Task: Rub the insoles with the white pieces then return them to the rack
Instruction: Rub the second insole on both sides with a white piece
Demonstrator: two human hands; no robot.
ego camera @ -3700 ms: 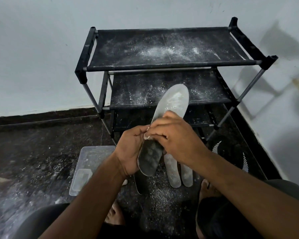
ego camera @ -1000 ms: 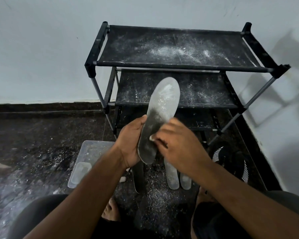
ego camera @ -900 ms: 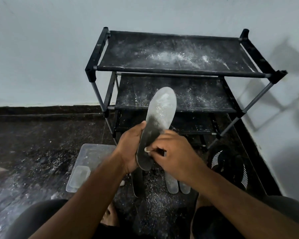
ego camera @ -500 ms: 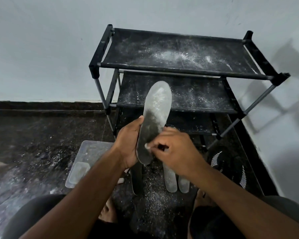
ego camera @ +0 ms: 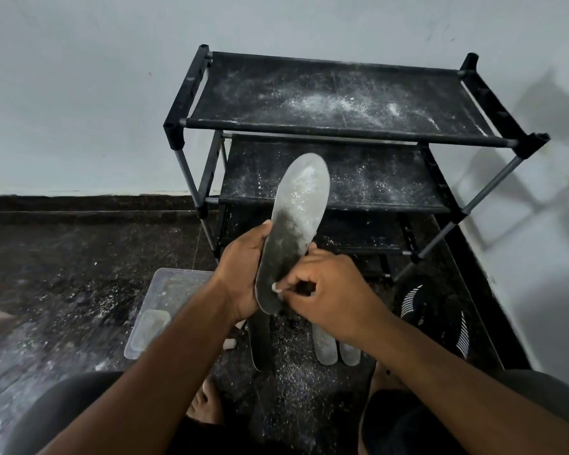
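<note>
1. A dark insole (ego camera: 293, 231), whitened at its upper end, is held tilted at mid-frame before the rack (ego camera: 339, 133).
2. Its heel is gripped by the left hand (ego camera: 243, 274).
3. A white piece (ego camera: 275, 287) is pinched against it by the right hand (ego camera: 329, 290).
4. Other insoles (ego camera: 324, 346) lie on the floor below, a clear container (ego camera: 165, 303) at lower left.

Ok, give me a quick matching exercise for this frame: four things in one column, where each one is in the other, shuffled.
Things:
1. held insole
2. plastic tub
3. white powder
4. white piece

Places:
A. on the floor, left of the arms
B. on the rack's top shelf
C. pinched in the right hand
D. gripped by the left hand

Pairs: 1-D, 2-A, 3-B, 4-C
</note>
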